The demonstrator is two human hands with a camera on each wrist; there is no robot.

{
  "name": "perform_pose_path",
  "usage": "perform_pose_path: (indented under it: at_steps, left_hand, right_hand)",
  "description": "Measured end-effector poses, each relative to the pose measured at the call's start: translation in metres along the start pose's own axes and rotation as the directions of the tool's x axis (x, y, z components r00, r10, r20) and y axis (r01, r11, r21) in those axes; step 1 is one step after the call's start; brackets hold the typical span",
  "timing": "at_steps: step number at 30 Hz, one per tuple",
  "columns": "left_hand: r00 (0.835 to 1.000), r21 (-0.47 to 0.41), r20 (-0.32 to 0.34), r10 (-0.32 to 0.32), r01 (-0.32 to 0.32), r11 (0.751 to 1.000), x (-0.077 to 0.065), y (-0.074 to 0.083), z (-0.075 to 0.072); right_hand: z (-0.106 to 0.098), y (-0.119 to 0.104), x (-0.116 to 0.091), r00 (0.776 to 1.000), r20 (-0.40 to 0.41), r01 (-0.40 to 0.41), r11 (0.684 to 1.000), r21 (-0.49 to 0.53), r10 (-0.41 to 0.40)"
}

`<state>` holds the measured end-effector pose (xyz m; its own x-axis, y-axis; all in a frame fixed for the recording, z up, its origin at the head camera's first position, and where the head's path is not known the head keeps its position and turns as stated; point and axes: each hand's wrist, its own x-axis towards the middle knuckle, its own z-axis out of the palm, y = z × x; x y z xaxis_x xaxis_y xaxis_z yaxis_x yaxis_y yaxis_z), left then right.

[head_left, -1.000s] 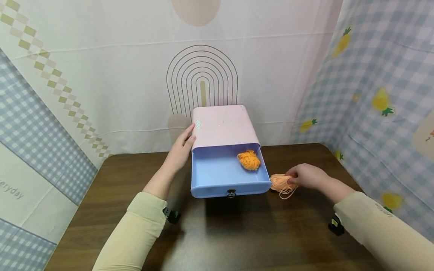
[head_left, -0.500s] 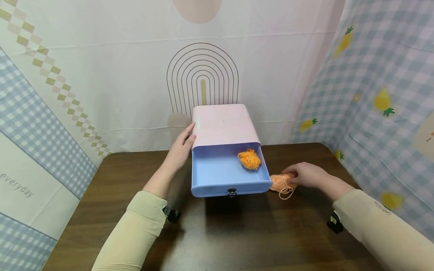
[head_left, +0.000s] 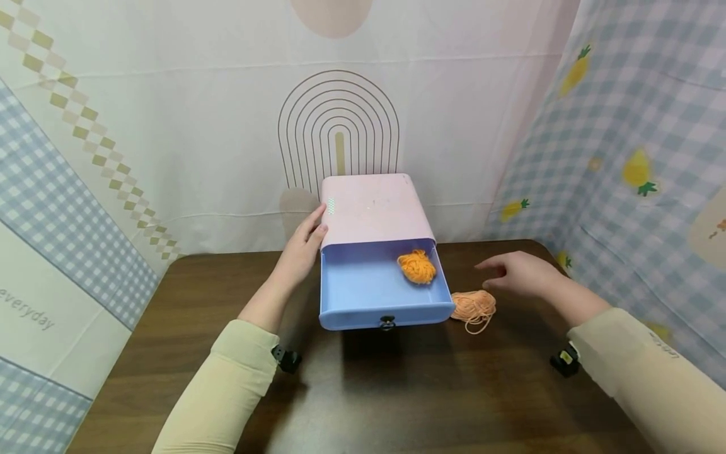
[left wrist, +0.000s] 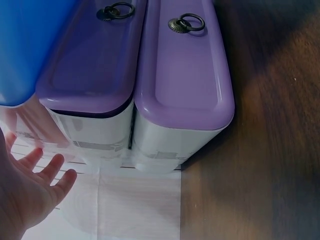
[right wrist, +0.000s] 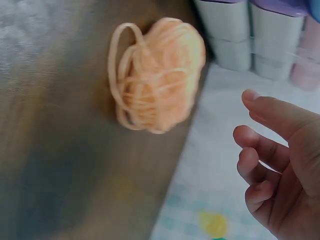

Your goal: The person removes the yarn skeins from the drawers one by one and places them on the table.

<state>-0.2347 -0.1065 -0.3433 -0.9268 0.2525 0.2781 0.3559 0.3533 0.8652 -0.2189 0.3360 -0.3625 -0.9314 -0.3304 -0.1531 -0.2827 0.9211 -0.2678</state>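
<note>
A small drawer cabinet with a pink top [head_left: 374, 208] stands on the table, its blue top drawer [head_left: 357, 284] pulled out. Inside the drawer's right side lies an orange ball of yarn [head_left: 416, 267]. My left hand [head_left: 300, 252] rests its fingertips against the cabinet's left side, fingers extended. On the table just right of the drawer sits a peach skein of yarn [head_left: 473, 306], with loose strands at its front. My right hand [head_left: 522, 272] hovers above and to the right of this skein, apart from it, holding nothing; its fingers are loosely bent in the right wrist view.
Below the blue drawer, two purple drawers, one with a purple front [left wrist: 185, 70], carry metal ring pulls in the left wrist view. The brown wooden table [head_left: 397, 397] ends at a patterned cloth backdrop [head_left: 227, 126] behind and at the right.
My right hand has let go of the peach yarn and lifted up and to the right. The yarn stays on the table. The left hand has not moved.
</note>
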Motion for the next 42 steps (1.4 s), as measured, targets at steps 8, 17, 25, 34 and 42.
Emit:
perform_pose_path:
  at_steps: [8, 17, 25, 34, 42]
  left_hand:
    - [1.000, 0.010, 0.001, 0.012, -0.013, 1.000, -0.001, 0.004, 0.000]
    - [1.000, 0.005, -0.003, 0.010, -0.010, 1.000, 0.013, -0.028, 0.003]
    - [1.000, 0.016, -0.019, 0.024, -0.024, 1.000, 0.017, -0.042, 0.006]
    - [0.999, 0.011, -0.024, 0.031, -0.031, 0.999, 0.016, -0.040, 0.005]
    - [1.000, 0.010, -0.012, 0.003, -0.003, 1.000, 0.018, -0.040, 0.005]
  right_hand:
    - [-0.036, -0.017, -0.002, 0.997, -0.074, 0.012, 0.999, -0.033, -0.014]
    - [-0.068, -0.050, -0.005, 0.995, -0.094, 0.042, 0.998, -0.048, -0.046]
    - [-0.073, -0.081, -0.003, 0.993, -0.069, 0.088, 0.995, -0.053, -0.092]
    - [-0.073, -0.112, -0.002, 0.986, -0.067, 0.157, 0.988, 0.012, -0.156]
    - [-0.063, -0.131, 0.006, 0.974, -0.032, 0.225, 0.973, -0.043, -0.226]
